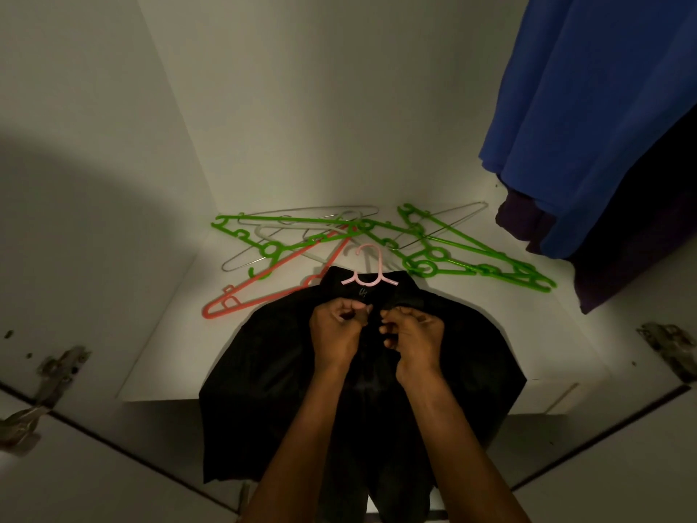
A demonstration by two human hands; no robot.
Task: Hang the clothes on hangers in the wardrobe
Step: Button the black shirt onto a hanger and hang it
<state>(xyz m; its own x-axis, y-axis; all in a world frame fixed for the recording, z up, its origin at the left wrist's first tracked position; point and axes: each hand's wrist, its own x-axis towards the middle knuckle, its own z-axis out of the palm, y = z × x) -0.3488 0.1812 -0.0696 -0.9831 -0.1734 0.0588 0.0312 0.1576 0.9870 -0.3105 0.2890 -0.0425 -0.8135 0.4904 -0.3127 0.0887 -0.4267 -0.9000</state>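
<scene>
The white wardrobe point(264, 107) filled the view, its shelf point(158, 356) lit from the front and its doors swung open with metal hinges point(56, 371) at both lower corners. A blue garment point(588, 118) hung at the upper right, with a dark purple one point(528, 220) bunched behind and below it. A black shirt point(264, 371) lay spread on the shelf, its lower part draped over the front edge, with a pink hanger point(371, 275) seated in its collar and the hook pointing toward the back wall. Behind it lay a loose heap of green hangers point(452, 251), a red hanger point(264, 285) and thin wire hangers point(301, 213), overlapping one another. The left hand point(335, 330) and right hand point(413, 334) sat close together just below the collar, fingers curled and pinching the shirt's front edges
</scene>
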